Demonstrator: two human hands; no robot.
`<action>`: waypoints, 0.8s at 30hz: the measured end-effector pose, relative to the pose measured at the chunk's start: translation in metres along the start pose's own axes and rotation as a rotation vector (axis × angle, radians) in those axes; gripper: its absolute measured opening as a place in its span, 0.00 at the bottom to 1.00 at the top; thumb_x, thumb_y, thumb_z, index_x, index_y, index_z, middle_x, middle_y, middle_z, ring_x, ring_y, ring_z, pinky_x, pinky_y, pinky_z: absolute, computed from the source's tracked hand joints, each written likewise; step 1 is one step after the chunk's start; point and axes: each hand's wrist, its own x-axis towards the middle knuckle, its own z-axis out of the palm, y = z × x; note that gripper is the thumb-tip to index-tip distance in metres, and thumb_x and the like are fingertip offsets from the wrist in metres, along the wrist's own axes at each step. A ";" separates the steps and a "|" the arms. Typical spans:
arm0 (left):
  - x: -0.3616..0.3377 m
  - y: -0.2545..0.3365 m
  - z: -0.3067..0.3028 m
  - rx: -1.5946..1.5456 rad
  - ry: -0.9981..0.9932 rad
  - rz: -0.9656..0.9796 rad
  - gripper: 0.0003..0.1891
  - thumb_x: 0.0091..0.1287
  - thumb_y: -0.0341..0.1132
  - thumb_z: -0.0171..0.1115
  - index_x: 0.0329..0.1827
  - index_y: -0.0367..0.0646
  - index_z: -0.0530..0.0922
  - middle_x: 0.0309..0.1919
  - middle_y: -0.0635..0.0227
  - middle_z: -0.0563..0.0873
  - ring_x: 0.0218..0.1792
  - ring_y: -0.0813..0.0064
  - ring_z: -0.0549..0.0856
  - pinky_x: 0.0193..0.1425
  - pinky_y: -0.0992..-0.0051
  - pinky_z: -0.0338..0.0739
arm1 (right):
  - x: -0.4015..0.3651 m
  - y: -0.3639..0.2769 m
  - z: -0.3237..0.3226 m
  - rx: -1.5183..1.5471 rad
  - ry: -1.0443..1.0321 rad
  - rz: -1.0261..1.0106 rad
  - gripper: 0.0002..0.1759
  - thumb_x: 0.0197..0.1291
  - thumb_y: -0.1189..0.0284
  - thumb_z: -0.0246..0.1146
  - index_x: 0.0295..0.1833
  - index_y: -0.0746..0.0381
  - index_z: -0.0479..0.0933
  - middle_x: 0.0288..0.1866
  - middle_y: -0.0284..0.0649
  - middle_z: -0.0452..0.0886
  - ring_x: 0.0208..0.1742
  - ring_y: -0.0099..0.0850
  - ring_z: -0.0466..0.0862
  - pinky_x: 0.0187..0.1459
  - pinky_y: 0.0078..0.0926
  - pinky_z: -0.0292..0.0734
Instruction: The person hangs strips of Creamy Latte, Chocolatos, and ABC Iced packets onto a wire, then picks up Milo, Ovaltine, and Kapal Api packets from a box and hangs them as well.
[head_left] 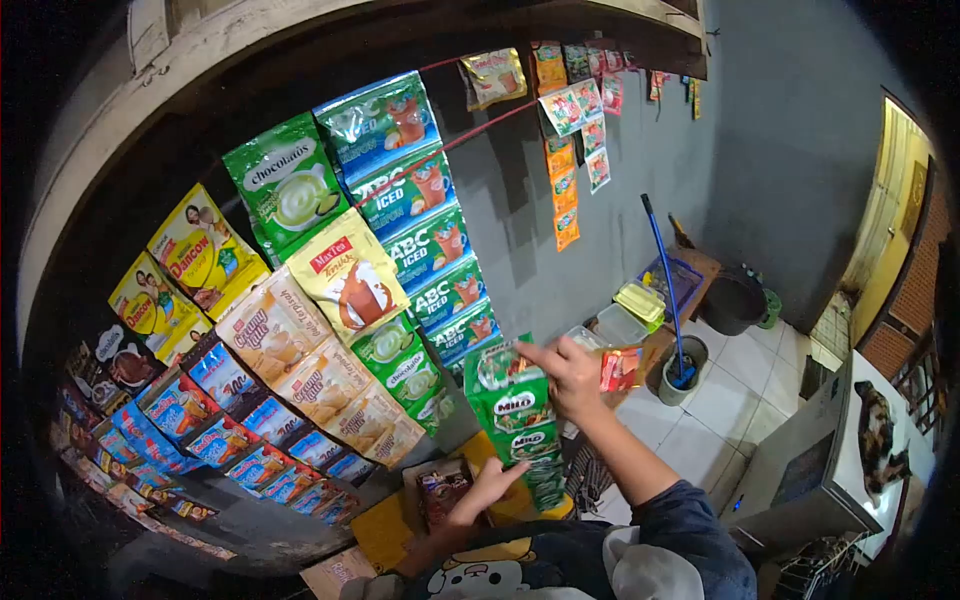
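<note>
Head view — right hand (572, 378) raised, fingers pinched shut on the top of the Milo strip (522, 420). I count four green sachets in it, hanging down from the grip just above the yellow counter (385, 530). Left hand (490, 483) lies open, fingers spread, on the rim of one brown box (440, 495) of packets. Beyond, on the wall — one ABC Iced strip (432, 250) with four readable sachets. Further right, one blue-handled mop (662, 275) stands in one bucket (672, 390).
</note>
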 end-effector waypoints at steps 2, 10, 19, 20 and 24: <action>0.001 0.003 0.003 -0.166 -0.008 0.022 0.12 0.60 0.36 0.55 0.40 0.35 0.74 0.33 0.72 0.78 0.34 0.84 0.73 0.39 0.80 0.67 | 0.030 0.006 0.008 0.023 -0.019 -0.053 0.16 0.40 0.76 0.58 0.38 0.50 0.79 0.18 0.34 0.67 0.18 0.30 0.73 0.19 0.26 0.68; 0.007 0.027 -0.002 -0.377 -0.052 0.083 0.11 0.61 0.33 0.52 0.44 0.38 0.71 0.38 0.70 0.76 0.40 0.80 0.74 0.46 0.80 0.66 | 0.123 -0.019 0.003 0.134 0.068 -0.097 0.15 0.44 0.77 0.58 0.40 0.50 0.77 0.19 0.37 0.70 0.20 0.34 0.74 0.21 0.28 0.68; 0.009 0.062 -0.008 -0.416 0.090 0.115 0.13 0.60 0.30 0.54 0.48 0.37 0.69 0.44 0.71 0.76 0.44 0.81 0.73 0.50 0.78 0.66 | 0.165 -0.012 0.019 0.319 0.256 -0.139 0.14 0.45 0.82 0.57 0.40 0.58 0.78 0.27 0.41 0.77 0.27 0.30 0.78 0.28 0.21 0.70; 0.010 0.071 -0.013 -0.351 0.109 0.167 0.13 0.61 0.30 0.54 0.48 0.37 0.69 0.44 0.70 0.76 0.44 0.81 0.74 0.49 0.78 0.67 | 0.177 -0.008 0.020 0.321 0.267 -0.119 0.14 0.46 0.81 0.55 0.40 0.58 0.78 0.29 0.42 0.78 0.28 0.29 0.79 0.29 0.20 0.71; -0.001 0.127 -0.027 -0.207 0.181 0.339 0.13 0.61 0.29 0.53 0.48 0.37 0.70 0.41 0.70 0.77 0.41 0.81 0.74 0.46 0.78 0.68 | 0.225 0.001 0.023 0.490 0.306 -0.018 0.08 0.49 0.74 0.56 0.36 0.59 0.78 0.26 0.48 0.77 0.26 0.38 0.79 0.28 0.24 0.71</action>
